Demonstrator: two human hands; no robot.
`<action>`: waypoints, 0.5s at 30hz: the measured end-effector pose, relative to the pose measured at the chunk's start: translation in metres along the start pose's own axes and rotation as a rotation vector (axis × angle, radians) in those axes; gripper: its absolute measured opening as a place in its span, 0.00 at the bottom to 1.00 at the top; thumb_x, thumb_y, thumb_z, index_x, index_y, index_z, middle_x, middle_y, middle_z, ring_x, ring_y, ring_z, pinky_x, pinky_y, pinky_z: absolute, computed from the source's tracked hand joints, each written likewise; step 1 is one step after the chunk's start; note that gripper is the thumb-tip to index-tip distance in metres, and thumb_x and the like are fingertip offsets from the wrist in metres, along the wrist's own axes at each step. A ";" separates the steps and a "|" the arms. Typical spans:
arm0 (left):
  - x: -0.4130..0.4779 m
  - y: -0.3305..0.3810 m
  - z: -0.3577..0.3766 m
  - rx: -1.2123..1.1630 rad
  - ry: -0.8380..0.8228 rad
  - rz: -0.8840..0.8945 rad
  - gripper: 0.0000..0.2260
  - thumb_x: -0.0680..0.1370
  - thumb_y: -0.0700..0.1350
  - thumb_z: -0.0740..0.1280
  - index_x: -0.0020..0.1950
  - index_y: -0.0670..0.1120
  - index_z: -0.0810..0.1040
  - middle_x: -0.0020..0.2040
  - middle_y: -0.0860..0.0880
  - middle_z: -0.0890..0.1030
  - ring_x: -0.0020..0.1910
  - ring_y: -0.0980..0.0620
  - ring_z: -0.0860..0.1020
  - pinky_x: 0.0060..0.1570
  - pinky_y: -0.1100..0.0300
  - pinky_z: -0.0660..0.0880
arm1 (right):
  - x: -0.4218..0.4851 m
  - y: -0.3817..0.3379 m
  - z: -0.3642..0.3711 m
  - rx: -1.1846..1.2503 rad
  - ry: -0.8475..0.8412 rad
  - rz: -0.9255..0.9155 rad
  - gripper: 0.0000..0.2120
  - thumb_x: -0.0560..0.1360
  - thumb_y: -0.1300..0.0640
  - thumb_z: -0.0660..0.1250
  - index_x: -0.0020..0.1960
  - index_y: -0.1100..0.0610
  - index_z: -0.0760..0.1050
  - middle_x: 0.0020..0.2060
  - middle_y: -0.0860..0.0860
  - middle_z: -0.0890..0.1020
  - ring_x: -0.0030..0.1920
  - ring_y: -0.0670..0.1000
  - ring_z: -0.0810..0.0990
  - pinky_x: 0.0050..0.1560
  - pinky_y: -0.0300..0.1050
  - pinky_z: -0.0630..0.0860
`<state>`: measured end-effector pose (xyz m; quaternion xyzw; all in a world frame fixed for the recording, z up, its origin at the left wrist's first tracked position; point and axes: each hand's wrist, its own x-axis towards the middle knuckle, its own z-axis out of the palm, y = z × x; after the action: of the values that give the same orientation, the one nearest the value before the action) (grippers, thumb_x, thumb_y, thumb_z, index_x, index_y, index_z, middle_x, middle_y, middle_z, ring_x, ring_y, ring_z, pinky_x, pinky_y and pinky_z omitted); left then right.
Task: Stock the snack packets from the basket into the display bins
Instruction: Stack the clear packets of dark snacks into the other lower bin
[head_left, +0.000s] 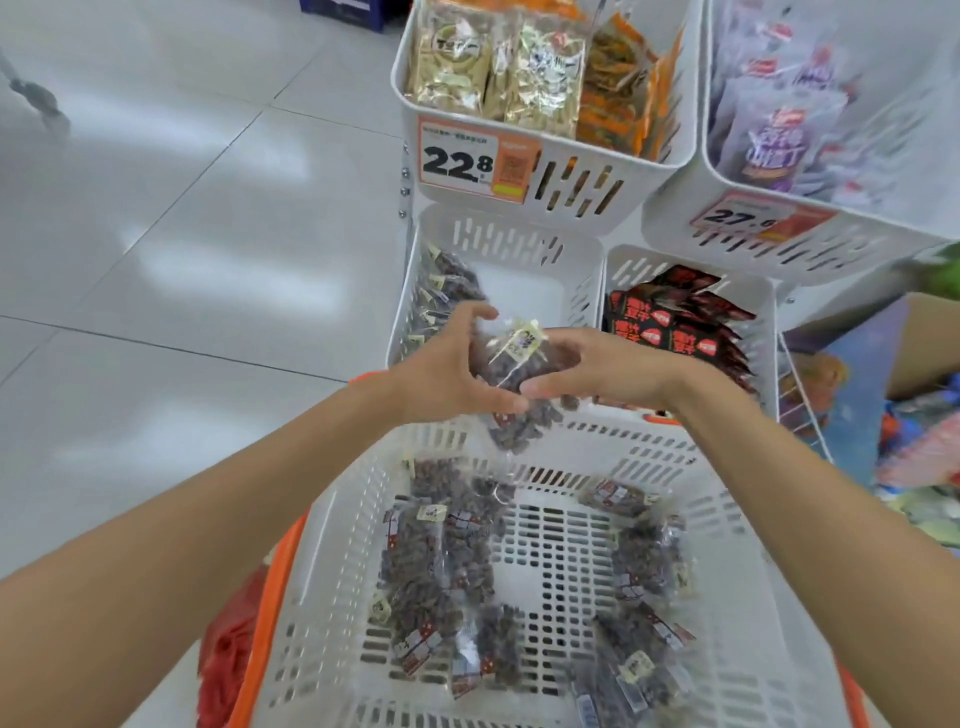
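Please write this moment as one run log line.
phase: transfer | left hand: holds packet | right hand: holds same packet | position: above basket rim, near lower-left bin

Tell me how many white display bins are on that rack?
4: upper left bin, upper right bin, lower left bin, lower right bin. Others may be hidden beyond the frame.

Grey floor tiles (156, 208) — a red bag (228, 649) lower left, cardboard box (930, 343) right.
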<state>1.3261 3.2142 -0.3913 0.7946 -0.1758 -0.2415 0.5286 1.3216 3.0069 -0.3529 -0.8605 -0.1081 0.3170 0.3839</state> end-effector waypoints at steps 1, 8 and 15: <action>0.010 0.000 -0.005 0.010 0.010 -0.004 0.36 0.70 0.48 0.78 0.72 0.48 0.63 0.50 0.47 0.76 0.41 0.60 0.78 0.38 0.62 0.78 | 0.006 0.008 -0.008 -0.023 0.050 0.002 0.10 0.75 0.46 0.71 0.38 0.42 0.72 0.31 0.41 0.69 0.31 0.43 0.67 0.37 0.41 0.65; 0.064 -0.029 -0.012 -0.038 -0.066 -0.044 0.25 0.69 0.55 0.76 0.59 0.43 0.75 0.51 0.43 0.82 0.46 0.47 0.82 0.42 0.53 0.82 | 0.033 0.027 -0.029 0.073 0.061 -0.116 0.21 0.79 0.56 0.67 0.32 0.36 0.76 0.26 0.38 0.70 0.28 0.38 0.67 0.33 0.31 0.64; 0.086 -0.051 -0.032 0.175 0.194 0.043 0.41 0.67 0.60 0.74 0.76 0.53 0.62 0.66 0.56 0.71 0.65 0.57 0.70 0.65 0.59 0.69 | 0.057 0.048 -0.050 -0.139 0.523 -0.122 0.22 0.73 0.47 0.73 0.63 0.51 0.74 0.55 0.49 0.79 0.54 0.50 0.78 0.56 0.50 0.76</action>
<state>1.4163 3.2119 -0.4449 0.8534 -0.1611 -0.1357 0.4767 1.3940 2.9693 -0.3887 -0.9293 -0.0784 0.0523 0.3571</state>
